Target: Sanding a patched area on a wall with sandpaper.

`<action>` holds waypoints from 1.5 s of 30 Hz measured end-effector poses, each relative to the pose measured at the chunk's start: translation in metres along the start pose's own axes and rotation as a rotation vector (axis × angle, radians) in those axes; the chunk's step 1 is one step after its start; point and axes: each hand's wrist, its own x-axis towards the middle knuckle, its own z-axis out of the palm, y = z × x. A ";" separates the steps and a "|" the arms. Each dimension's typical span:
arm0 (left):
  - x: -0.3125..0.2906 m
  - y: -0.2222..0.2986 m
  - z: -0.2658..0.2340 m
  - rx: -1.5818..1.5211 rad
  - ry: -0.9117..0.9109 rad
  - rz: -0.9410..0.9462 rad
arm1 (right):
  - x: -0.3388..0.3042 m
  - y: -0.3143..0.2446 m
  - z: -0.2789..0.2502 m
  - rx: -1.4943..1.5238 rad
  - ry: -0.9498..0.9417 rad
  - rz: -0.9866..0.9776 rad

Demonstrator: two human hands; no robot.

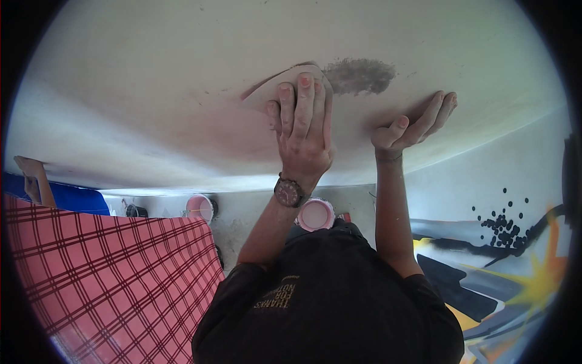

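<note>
My left hand (pixel 300 121) lies flat with its fingers stretched up over a pale sheet that looks like sandpaper (pixel 260 92), pressing it to the off-white wall (pixel 182 67). The sheet's dark edge shows above and left of the fingers, and its right side curls beside them. Just right of the sheet, a rough dark grey patch (pixel 361 76) marks the wall. My right hand (pixel 415 124) is open, its fingers apart and resting at the wall further right. It appears to hold nothing. Pale dust coats the fingers of both hands.
A pink bucket (pixel 316 215) stands below my left wrist; another pink container (pixel 200 208) and a black one (pixel 136 210) are further left. Another person's hand (pixel 33 167) reaches the wall at far left, above a pink plaid surface (pixel 121 267). A painted mural (pixel 503 267) covers the right side.
</note>
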 end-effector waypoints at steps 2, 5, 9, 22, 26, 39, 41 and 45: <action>-0.006 -0.001 -0.003 0.024 0.008 -0.003 | 0.000 -0.001 -0.002 0.016 0.005 -0.004; -0.010 -0.007 -0.004 0.011 -0.041 -0.003 | 0.000 -0.003 0.001 -0.013 -0.010 -0.009; 0.006 -0.007 -0.013 -0.029 -0.015 -0.036 | 0.003 -0.010 0.004 0.005 -0.002 -0.014; 0.004 -0.022 -0.028 0.004 -0.054 0.008 | 0.004 -0.020 0.011 0.033 0.005 -0.020; -0.003 -0.011 -0.031 -0.069 -0.150 -0.040 | 0.004 -0.018 0.008 -0.003 -0.015 -0.042; -0.005 0.049 -0.070 -0.667 -0.002 -0.292 | 0.006 -0.101 -0.058 0.787 -0.617 0.135; -0.007 0.056 -0.075 -0.724 -0.067 -0.385 | 0.017 -0.102 -0.058 0.889 -0.756 0.061; -0.007 0.059 -0.081 -0.755 -0.134 -0.482 | 0.016 -0.108 -0.069 0.831 -0.775 0.070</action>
